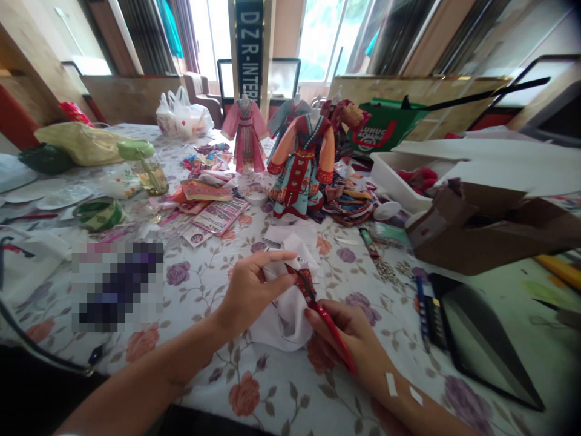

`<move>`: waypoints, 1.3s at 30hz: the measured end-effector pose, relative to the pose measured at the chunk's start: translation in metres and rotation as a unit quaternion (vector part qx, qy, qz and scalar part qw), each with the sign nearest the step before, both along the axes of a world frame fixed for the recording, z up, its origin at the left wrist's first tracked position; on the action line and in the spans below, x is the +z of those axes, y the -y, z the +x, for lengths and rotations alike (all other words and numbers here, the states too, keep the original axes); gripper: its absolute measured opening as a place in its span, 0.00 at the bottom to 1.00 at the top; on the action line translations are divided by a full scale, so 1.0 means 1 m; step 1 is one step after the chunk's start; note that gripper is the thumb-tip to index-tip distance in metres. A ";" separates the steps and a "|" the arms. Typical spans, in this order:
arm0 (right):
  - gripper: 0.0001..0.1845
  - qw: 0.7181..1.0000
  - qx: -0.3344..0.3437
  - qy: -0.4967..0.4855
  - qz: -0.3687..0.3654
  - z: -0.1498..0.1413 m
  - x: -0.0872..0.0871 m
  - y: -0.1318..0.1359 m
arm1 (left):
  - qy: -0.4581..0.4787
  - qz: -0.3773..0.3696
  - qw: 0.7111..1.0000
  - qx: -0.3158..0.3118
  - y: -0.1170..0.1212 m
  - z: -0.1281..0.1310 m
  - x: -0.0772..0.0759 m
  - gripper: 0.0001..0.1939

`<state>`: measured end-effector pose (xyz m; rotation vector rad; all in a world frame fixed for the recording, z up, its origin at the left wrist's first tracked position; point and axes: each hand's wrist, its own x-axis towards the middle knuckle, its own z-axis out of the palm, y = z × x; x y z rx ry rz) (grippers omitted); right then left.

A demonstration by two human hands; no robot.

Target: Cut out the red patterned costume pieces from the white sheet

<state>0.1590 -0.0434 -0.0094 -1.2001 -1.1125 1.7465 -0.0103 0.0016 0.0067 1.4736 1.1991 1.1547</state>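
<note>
My left hand point(252, 287) pinches a piece of white cloth point(290, 306) that lies bunched on the flowered tablecloth point(281, 387). In my right hand point(347, 336) is a pair of red-handled scissors point(318, 303), whose blades point up and left into the cloth, close to my left thumb. Two strips of white tape sit on my right wrist. Beyond the cloth stands a doll dress in red, orange and teal point(302, 172) with a pink doll dress point(245, 136) behind it.
A brown cardboard box point(481, 233) and a white tray point(399, 172) stand at the right, a black board point(485, 336) in front of them. Fabric scraps, sticker sheets point(220, 215), a green tape roll point(97, 213) and plastic bags point(181, 118) cover the left and middle.
</note>
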 end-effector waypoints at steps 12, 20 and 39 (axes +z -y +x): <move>0.20 1.000 0.000 0.014 0.009 0.003 -0.006 0.000 | -0.023 0.011 1.000 0.003 -0.001 -0.001 -0.002 0.15; 0.20 1.000 0.007 0.004 0.017 0.004 -0.010 -0.001 | -0.005 0.011 1.000 -0.001 0.000 -0.001 -0.003 0.15; 0.20 1.000 -0.003 0.012 0.011 0.003 -0.008 0.000 | -0.017 0.033 0.999 0.000 0.001 -0.001 0.002 0.13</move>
